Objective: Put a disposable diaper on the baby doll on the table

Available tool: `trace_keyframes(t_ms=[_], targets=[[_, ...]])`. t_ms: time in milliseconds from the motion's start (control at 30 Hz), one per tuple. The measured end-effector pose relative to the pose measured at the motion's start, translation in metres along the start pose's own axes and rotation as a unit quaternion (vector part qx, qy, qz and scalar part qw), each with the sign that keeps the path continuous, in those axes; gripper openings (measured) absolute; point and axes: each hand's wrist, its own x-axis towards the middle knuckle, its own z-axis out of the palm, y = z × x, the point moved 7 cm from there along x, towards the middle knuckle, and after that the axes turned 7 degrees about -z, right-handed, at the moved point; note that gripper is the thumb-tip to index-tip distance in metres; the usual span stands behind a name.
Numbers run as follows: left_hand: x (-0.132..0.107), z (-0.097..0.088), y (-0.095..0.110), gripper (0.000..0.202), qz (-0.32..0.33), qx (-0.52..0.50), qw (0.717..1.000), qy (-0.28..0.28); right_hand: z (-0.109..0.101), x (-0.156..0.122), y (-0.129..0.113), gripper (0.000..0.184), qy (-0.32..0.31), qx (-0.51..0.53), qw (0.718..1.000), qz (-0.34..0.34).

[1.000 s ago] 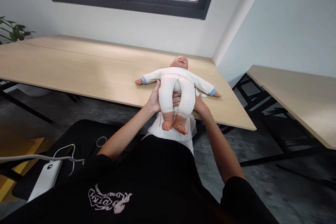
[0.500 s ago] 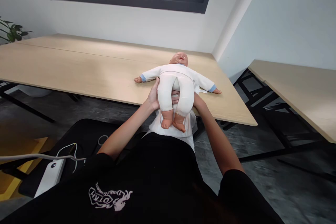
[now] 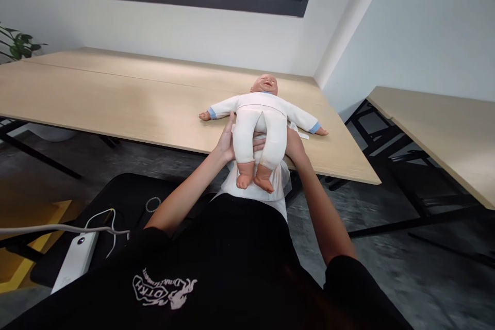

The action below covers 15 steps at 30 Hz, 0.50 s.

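A baby doll (image 3: 260, 118) in a white suit with blue cuffs lies on its back near the front edge of a light wooden table (image 3: 116, 103), arms spread, legs hanging over the edge. My left hand (image 3: 226, 142) holds the doll's hip on the left, thumb up along its side, fingers curled beneath. My right hand (image 3: 293, 144) is at the doll's other hip, with its fingers hidden under the doll. A white cloth (image 3: 255, 185) hangs below the doll's feet, over my lap.
A second wooden table (image 3: 436, 129) stands at the right across a gap of dark floor. A black seat (image 3: 124, 201) at my left carries a white device with cables (image 3: 75, 260) and a bead bracelet (image 3: 153, 204). A plant (image 3: 17, 44) is far left.
The doll and both hands have hardly shifted; my right hand has slid slightly further up under the doll's hip. The view itself moved a little.
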Motion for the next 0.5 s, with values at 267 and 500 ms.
trace_keyframes(t_ms=[267,500], targets=[[-0.021,0.004,0.001,0.040,0.083,0.130,0.985,0.075,-0.020,-0.083,-0.038,0.084,0.102,0.221,0.964,0.109],[-0.040,-0.009,0.015,0.060,0.137,0.206,0.955,0.163,-0.016,-0.093,-0.075,0.100,0.092,0.034,0.994,0.055]])
